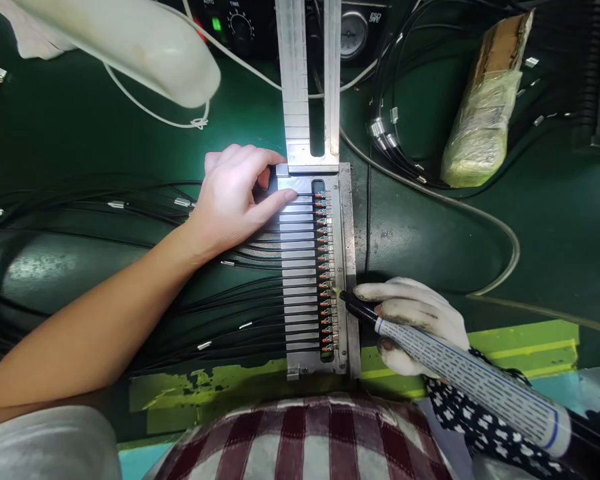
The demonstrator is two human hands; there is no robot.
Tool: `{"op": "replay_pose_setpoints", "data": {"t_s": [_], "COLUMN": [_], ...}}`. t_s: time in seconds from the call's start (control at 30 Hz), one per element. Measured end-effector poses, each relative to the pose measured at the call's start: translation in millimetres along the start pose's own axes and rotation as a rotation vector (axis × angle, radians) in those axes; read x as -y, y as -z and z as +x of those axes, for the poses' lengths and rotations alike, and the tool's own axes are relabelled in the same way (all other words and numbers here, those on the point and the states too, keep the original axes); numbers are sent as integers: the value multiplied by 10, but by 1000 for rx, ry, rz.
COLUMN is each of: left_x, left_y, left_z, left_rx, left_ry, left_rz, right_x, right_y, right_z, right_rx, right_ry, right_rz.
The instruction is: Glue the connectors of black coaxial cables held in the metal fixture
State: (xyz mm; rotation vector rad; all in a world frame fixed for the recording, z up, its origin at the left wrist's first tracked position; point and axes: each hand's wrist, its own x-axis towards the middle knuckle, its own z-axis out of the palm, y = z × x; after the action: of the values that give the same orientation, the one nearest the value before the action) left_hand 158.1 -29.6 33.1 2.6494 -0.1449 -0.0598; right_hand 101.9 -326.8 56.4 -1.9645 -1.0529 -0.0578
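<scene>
Holds the pen (460,372) clamped between the fingers (380,291) of the gloved right hand (425,310), slanting away and leftward, with its tip at the row of wire ends (325,294), too close to tell whether touching. Has that row just left of those fingers, on the metal tray (299,368) on the bench (430,233), with its long axis running near to far and the right hand closer to its middle than the left. Rests the bare left hand (233,197) at the tray's far left corner, with thumb (277,202) and forefinger (267,159) apart, just short of the metal bar (296,100).
</scene>
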Motion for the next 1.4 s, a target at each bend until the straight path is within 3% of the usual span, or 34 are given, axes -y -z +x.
{"op": "replay_pose_setpoints", "data": {"t_s": [0.3, 1.07, 1.27, 1.4], "left_x": [105, 115, 115, 122], "left_y": [-109, -101, -113, -117], "left_z": [8, 5, 6, 3], "left_rx": [-123, -105, -109, -111], "left_ry": [-96, -91, -89, -87], "left_rz": [-3, 72, 55, 58], "right_x": [13, -8, 60, 83], "right_y": [1, 6, 27, -5], "right_z": [-30, -21, -98, -126], "right_rx": [-12, -12, -83, -22], "right_ry": [-1, -19, 13, -16], "right_rz": [14, -11, 35, 20]}}
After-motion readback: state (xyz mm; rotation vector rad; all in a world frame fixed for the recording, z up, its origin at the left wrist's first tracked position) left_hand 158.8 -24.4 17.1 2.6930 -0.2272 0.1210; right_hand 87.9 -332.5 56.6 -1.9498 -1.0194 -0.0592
